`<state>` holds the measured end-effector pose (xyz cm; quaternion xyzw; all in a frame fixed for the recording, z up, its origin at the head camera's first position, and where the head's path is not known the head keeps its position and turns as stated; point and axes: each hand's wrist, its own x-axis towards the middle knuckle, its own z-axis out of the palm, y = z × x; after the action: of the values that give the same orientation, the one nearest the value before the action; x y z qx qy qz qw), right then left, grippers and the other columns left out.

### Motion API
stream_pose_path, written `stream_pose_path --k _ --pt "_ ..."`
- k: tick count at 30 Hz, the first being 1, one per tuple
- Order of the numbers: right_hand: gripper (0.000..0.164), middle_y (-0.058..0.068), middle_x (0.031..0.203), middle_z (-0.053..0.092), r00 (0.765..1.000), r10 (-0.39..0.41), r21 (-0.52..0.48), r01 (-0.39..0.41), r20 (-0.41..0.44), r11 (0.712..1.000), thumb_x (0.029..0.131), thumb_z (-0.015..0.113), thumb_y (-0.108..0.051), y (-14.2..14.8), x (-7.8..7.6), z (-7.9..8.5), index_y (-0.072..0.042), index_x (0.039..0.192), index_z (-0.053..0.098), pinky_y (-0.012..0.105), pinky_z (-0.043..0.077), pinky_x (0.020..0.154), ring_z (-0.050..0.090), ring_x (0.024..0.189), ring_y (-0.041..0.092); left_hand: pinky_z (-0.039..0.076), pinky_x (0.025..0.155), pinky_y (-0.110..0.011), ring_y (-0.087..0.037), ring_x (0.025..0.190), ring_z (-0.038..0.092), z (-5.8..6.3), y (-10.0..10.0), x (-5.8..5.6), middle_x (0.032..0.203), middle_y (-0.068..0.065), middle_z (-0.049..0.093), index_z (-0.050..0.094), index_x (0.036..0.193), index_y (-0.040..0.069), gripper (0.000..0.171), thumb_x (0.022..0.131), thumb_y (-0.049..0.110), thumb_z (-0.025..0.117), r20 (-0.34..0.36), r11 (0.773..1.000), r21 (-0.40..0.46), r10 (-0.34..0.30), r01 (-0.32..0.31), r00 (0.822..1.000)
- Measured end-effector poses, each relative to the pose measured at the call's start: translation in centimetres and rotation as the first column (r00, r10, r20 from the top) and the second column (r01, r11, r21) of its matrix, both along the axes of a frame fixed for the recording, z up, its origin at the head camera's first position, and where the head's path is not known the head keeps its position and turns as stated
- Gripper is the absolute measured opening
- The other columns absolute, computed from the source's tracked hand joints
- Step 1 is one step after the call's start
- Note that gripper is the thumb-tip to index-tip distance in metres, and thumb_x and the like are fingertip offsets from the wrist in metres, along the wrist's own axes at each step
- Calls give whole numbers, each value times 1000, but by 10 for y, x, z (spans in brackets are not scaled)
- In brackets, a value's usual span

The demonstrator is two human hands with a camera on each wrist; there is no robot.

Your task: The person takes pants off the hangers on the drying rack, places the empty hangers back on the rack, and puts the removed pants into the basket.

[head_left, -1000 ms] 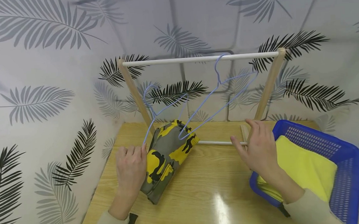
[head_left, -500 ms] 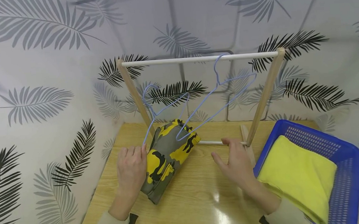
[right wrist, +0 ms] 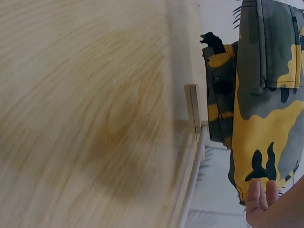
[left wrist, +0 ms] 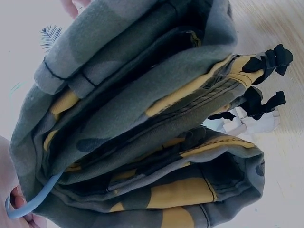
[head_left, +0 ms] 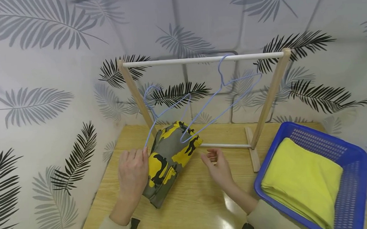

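Observation:
My left hand (head_left: 133, 172) grips one lower corner of a light blue wire hanger (head_left: 150, 133). Over this hanger hangs a folded pair of grey, yellow and black camouflage trousers (head_left: 173, 156), close above the table. In the left wrist view, the blue wire runs from my fingers into the folds of the trousers (left wrist: 175, 190), where dark cords dangle from one end. My right hand (head_left: 219, 169) is just right of the trousers, fingers loosely bent and holding nothing. In the right wrist view, its fingertips (right wrist: 256, 190) overlap the trousers' lower edge.
A wooden rack with a white rod (head_left: 180, 61) stands behind the trousers. A second blue wire hanger (head_left: 221, 81) hangs from it, its left corner overlapping the trousers in the head view. To the right, a blue basket (head_left: 352, 188) holds folded yellow cloth (head_left: 302, 181) on the wooden table (head_left: 192, 221).
My right hand has moved left from over the basket's edge to beside the trousers, its fingers bending more. The left hand, its hanger and the trousers have hardly moved.

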<state>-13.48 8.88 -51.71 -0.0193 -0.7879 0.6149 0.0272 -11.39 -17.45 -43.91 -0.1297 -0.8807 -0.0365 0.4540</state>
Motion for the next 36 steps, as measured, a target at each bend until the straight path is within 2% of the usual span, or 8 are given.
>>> stream_pose_path --k 4,8,15,20,23,26,31,36 --pt "38 17 113 68 996 -51 -141 60 67 988 104 65 -25 -16 -4 -5 1 131 55 21 52 75 62 88 11 31 59 -33 -24 59 38 1 0 0 60 -13 59 57 67 -1 47 111 16 52 -7 1000 -2 -5 5 1000" --pt "42 12 108 67 984 -59 -281 105 169 954 107 60 -30 -30 -6 -11 2 132 51 23 54 70 64 82 11 31 59 -32 -25 59 38 1 0 0 59 -13 57 56 66 -1 49 112 17 50 -1 1000 7 -4 4 1000" --pt "48 4 97 68 949 -64 -426 198 308 883 108 55 -39 -50 -9 -20 2 130 46 22 54 60 64 70 8 32 59 -33 -26 60 39 1 1 1 61 -14 61 58 67 -2 50 112 19 49 5 1000 27 5 -5 1000" --pt "49 -2 90 62 934 -49 -493 232 355 838 108 53 -40 -61 -11 -24 3 130 44 20 55 58 64 67 7 33 59 -34 -26 61 40 1 1 2 63 -15 63 59 68 -2 50 113 19 49 7 1000 27 5 -5 1000" --pt "47 -3 83 61 932 -20 -547 230 363 805 108 51 -39 -66 -12 -28 3 129 43 20 54 55 61 62 5 33 59 -34 -26 61 41 1 2 2 62 -15 62 59 68 -1 47 111 17 52 8 1000 21 4 -4 1000" --pt "45 -6 79 59 930 16 -579 215 368 787 109 50 -42 -70 -13 -31 -1 125 44 21 54 57 59 62 5 32 59 -34 -26 61 40 1 2 1 62 -15 62 58 68 -1 43 109 15 56 11 1000 16 3 -3 1000" --pt "41 -7 75 55 932 63 -587 172 357 791 109 47 -49 -77 -10 -36 -8 112 52 22 55 58 55 59 4 31 60 -33 -25 61 38 -1 3 1 62 -15 61 58 68 -1 45 109 16 55 25 1000 28 -2 1 1000" --pt "44 -7 77 58 921 124 -628 150 370 763 108 49 -54 -88 -8 -37 -10 115 53 18 47 54 52 56 3 32 60 -33 -25 61 39 -2 3 0 63 -15 64 60 68 -2 47 110 18 53 23 998 56 -5 4 1000"
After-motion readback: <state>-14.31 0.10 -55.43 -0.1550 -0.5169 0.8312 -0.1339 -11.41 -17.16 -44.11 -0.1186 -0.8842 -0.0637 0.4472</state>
